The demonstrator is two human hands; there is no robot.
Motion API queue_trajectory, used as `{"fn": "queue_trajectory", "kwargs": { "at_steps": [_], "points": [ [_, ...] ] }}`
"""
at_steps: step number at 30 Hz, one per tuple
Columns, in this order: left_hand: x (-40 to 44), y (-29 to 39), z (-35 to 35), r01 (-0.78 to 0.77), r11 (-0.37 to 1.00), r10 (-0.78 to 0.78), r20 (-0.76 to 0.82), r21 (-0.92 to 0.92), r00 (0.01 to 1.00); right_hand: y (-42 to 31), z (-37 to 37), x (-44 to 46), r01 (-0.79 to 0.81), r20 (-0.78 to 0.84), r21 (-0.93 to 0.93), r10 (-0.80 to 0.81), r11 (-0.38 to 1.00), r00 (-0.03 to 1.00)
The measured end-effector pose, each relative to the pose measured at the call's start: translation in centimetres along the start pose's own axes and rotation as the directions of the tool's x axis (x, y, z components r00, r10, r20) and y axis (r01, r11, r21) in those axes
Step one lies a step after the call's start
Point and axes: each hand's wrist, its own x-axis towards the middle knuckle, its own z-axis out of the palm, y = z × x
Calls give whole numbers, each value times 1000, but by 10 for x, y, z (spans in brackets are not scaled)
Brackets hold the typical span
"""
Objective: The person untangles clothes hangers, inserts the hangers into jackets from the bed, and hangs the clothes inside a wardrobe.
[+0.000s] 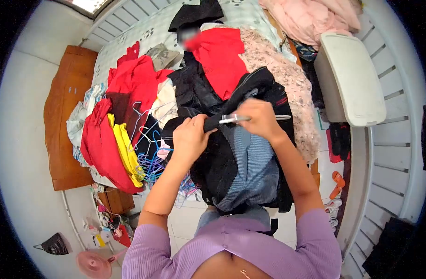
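Note:
A black garment with a blue striped lining (254, 160) hangs open over the bed's near edge, in front of me. My left hand (190, 137) is closed on its black upper edge, at the left side. Just right of centre, my right hand (258, 120) is closed round a white hanger (231, 119), which lies across the top of the garment. One white end of the hanger shows to the right of that hand. Behind the hands lie more black cloth (194, 88) and a red garment (222, 58).
Red clothes (103, 144), a yellow garment (125, 151) and a heap of blue and purple hangers (152, 165) lie on the left. A floral pink cloth (287, 88) covers the bed's right side. Beyond it stands a white lidded box (350, 79).

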Motion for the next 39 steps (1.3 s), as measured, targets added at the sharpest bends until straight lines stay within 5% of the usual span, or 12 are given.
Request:
{"fn": "queue_trajectory", "kwargs": {
  "at_steps": [2, 6, 10, 12, 16, 20, 30, 34, 36, 37, 38, 39],
  "points": [
    [2, -6, -2, 24, 1000, -23, -60, 10, 998, 0, -13, 0, 150, -487, -224, -244, 963, 838],
    [-4, -23, -6, 131, 991, -126, -174, 17, 977, 70, 28, -51, -333, -878, 328, 415, 884, 237],
    [-16, -16, -18, 115, 992, -120, -108, -50, 987, 135, 93, -55, -759, -685, 75, 587, 647, 432],
    [-19, -11, -24, 103, 994, -107, -89, -46, 990, 141, 109, -43, -806, -745, 82, 572, 587, 342],
    [-26, -22, -33, 71, 996, -74, -55, -54, 996, 199, 80, -69, -522, -592, 422, 661, 741, 460],
    [-29, -36, -30, -23, 999, 20, -77, -28, 997, 173, 15, -80, -545, -585, 267, 583, 795, 563],
    [-22, -8, -34, -103, 995, 98, -281, -3, 955, -118, -123, -104, -277, -677, 251, 373, 927, 635],
    [-32, -8, -81, -74, 963, -117, -652, -257, 749, -209, -100, -167, -358, -314, 209, 409, 910, 857],
    [-40, -18, -108, -148, 928, -135, -680, -342, 721, -211, -100, -183, -660, 299, 149, 603, 736, 740],
    [-47, -16, -120, -211, 925, -75, -698, -315, 712, -215, -87, -191, -572, 70, 42, 569, 819, 820],
    [-54, -14, -134, -273, 919, -12, -714, -283, 700, -201, -82, -204, -457, -185, -476, 423, 751, 887],
    [-63, -7, -150, -323, 891, 24, -679, -318, 734, -212, -84, -197, -408, -389, -467, 233, 784, 892]
  ]
}}
